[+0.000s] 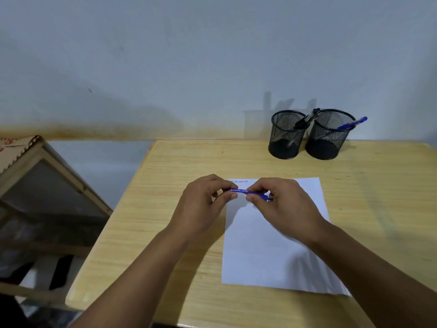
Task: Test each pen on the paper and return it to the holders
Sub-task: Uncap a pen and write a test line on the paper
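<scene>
So I'm at my pale wooden desk (189,233) with a white sheet of paper (272,245) lying flat on it and a few small blue scribbles near its top edge. At the back sit two black wire-mesh pen holders (287,134), touching side by side, each with pens leaning out. Both hands are up over the paper's top left corner: my left hand (203,204) pinches one end of a slim blue plastic pen (246,192), my right hand (283,204) grips the other. The pen lies roughly sideways, right end slightly nearer me. I can't tell which end is the tip. Looks like I'm uncapping or recapping, so next is either writing or dropping it in a holder.
</scene>
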The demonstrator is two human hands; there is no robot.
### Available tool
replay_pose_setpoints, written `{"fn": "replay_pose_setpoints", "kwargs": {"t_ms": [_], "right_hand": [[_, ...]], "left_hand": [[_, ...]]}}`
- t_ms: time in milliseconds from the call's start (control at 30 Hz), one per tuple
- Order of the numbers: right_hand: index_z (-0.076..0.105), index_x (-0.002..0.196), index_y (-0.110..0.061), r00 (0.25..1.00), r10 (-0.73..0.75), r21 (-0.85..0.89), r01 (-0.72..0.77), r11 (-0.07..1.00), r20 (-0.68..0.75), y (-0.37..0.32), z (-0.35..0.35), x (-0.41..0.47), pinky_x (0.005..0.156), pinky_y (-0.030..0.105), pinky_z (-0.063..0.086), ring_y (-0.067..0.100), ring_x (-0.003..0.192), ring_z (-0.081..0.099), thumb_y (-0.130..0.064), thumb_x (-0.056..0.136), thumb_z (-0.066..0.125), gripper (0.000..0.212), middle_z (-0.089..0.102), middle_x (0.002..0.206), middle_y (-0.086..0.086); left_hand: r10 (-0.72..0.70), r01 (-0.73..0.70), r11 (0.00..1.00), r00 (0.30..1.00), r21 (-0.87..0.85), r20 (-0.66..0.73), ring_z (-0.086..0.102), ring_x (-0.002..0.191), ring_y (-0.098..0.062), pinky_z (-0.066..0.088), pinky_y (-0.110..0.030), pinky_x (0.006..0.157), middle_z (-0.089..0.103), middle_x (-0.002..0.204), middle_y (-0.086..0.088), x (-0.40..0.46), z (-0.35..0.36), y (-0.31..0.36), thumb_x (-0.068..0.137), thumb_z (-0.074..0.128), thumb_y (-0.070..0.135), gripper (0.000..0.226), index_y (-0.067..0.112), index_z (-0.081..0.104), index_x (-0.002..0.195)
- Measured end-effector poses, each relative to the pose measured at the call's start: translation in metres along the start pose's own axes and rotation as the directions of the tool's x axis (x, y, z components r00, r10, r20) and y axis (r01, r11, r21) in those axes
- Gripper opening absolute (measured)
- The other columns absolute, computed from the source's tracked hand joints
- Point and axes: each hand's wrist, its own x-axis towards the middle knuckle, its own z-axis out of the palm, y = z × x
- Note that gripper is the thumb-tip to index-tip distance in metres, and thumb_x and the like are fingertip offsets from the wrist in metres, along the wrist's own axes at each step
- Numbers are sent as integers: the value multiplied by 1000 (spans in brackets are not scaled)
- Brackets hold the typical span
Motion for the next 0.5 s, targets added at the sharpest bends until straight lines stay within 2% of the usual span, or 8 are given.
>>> {"fn": "replay_pose_setpoints", "kwargs": {"t_ms": [67, 133, 200, 233, 300, 400, 500], "right_hand": [[72, 100, -30, 999, 30, 64, -28, 998, -30, 4, 0, 2, 66, 18, 46, 0, 71, 58, -24, 93, 62, 14, 69, 87, -16], [71, 105, -29, 993, 98, 151, -87, 985, -65, 8, -2, 2, 60, 9, 42, -2, 68, 59, -14, 94, 56, 24, 64, 80, -18], [70, 112, -29, 984, 167, 259, -145, 955, -66, 14, -6, 2, 63, 15, 51, 6, 71, 65, -11, 95, 55, 29, 65, 82, -12], [69, 115, -28, 978, 203, 331, -175, 927, -51, 17, -7, 1, 68, 24, 58, 11, 72, 67, -10, 95, 57, 29, 66, 85, -7], [69, 118, -23, 964, 266, 469, -227, 854, -20, 20, -9, -1, 75, 34, 63, 17, 75, 71, -8, 94, 61, 30, 67, 87, 0], [71, 111, -20, 943, 333, 557, -269, 786, -15, 21, -11, -4, 76, 39, 63, 20, 74, 74, -7, 91, 65, 24, 70, 88, 5], [73, 109, -17, 923, 383, 565, -300, 769, -31, 22, -9, -6, 76, 39, 64, 18, 72, 75, -8, 90, 67, 22, 73, 91, 7]], "left_hand": [[-99, 98, 995, 993, -17, -71, 57, 77, -7, 41, -18, 65, 67, 86, 20, -2, 0, -5, 87, 71, 30, 10, 33, 75, 96], [-212, 208, 977, 967, -39, -144, 58, 78, -4, 43, -21, 64, 68, 86, 24, -4, -1, -10, 85, 72, 31, 9, 36, 75, 92], [-309, 311, 950, 931, -23, -196, 60, 78, -1, 48, -25, 65, 67, 84, 30, -5, -3, -14, 84, 70, 33, 10, 38, 75, 89], [-349, 359, 933, 912, 6, -217, 60, 78, 0, 50, -25, 66, 66, 81, 31, -5, -5, -16, 84, 68, 34, 11, 40, 75, 89], [-395, 427, 899, 886, 95, -243, 61, 78, 1, 52, -28, 70, 66, 77, 28, -5, -6, -19, 83, 66, 37, 12, 40, 75, 90], [-388, 443, 867, 887, 228, -249, 59, 81, -5, 51, -33, 73, 65, 84, 20, -5, -6, -28, 83, 64, 38, 14, 36, 76, 90], [-402, 459, 857, 880, 236, -254, 60, 77, -7, 52, -35, 71, 65, 81, 17, -8, -4, -33, 81, 63, 38, 15, 36, 76, 89]]}}
